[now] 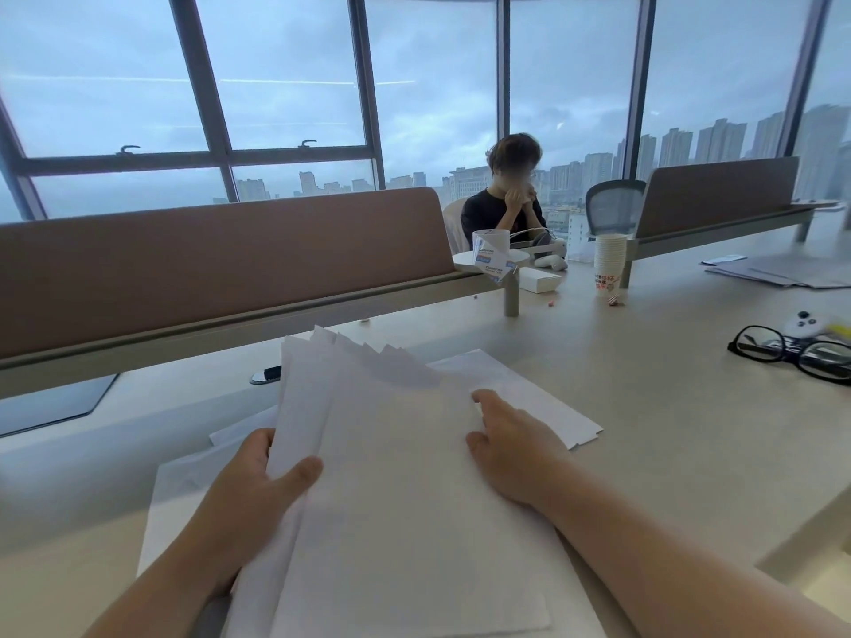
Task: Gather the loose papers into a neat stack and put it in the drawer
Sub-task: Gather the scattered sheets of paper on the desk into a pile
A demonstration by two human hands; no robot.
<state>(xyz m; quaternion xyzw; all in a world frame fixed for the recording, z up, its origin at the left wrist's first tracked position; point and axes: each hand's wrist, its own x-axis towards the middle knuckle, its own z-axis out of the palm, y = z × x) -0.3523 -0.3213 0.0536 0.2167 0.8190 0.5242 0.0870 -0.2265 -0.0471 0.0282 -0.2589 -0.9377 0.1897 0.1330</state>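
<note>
Fanned white paper sheets [391, 453] in left hand [258, 490] grip, corners staggered.

The papers [391, 476] I hold cover my left hand's [258, 495] fingers except the thumb, and hide my right hand's [515, 453] fingertips at their edge. Their near end runs off the bottom edge. Sheets [184, 481] under my left fingers are half covered. The yellow thing [840, 330] far right of my fingers is blurred and cut off.

— What sort of place is this?
— A high-rise open-plan office: long shared desk [644, 407], brown divider screens [221, 250], a mesh task chair [614, 207], floor-to-ceiling windows [285, 85] over city towers [718, 140].
</note>
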